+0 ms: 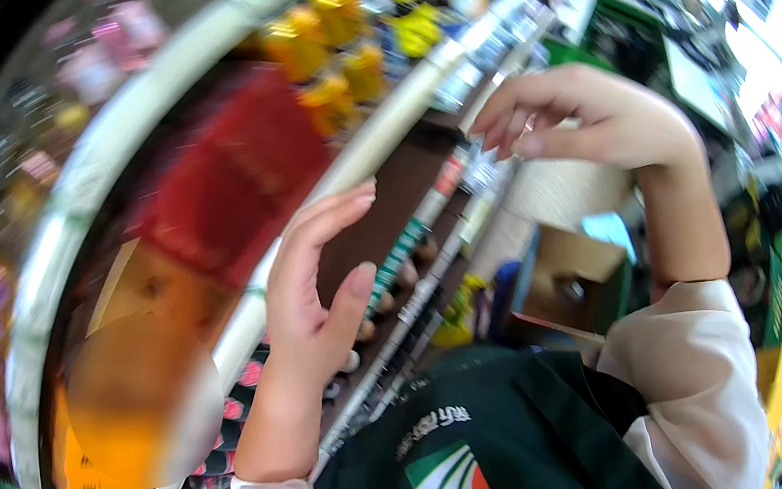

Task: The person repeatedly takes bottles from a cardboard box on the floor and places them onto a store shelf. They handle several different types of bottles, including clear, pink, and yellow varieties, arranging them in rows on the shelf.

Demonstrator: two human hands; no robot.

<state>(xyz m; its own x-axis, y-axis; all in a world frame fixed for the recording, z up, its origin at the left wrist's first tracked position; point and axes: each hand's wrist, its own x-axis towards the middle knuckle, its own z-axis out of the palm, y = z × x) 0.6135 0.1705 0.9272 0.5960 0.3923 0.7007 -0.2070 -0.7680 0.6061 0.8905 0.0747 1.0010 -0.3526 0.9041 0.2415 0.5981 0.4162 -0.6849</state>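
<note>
My left hand is raised over the white edge of a shelf, with its thumb apart from its fingers and nothing between them. To the right, my right hand bends at the wrist, its fingers curled loosely above a lower shelf edge with small clear packages. Whether those fingertips touch or hold anything is too blurred to tell. Beyond my left hand lie a dark red box and an orange box on the shelf. A blurred round translucent object covers part of the orange box.
Orange bottles and yellow bottles stand farther along the shelf. An opened cardboard box sits at the right, below my right forearm. A green strip runs along a lower shelf edge. More goods line an upper shelf at the left.
</note>
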